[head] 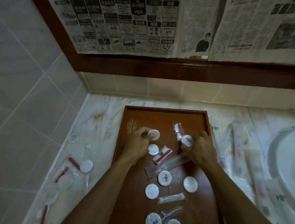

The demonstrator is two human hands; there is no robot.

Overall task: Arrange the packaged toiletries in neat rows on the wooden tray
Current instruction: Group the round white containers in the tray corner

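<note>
Wooden tray [164,111] on marble tabletop [104,111], left hand [138,143] pinching plain round soap [154,135], right hand [201,150] pinching printed round soap [187,140], both grips curled.

We see a marble counter [104,111] carrying the wooden tray [164,110], with loose packaged toiletries [77,168] lying left of it and long clear packets [238,148] right.

Single head-worn wide-angle view, looking forward and steeply down, close over a rectangular brown wooden tray [164,113] on a marble counter [104,111]. Newspaper-covered wall [133,21] filling the top.
</note>
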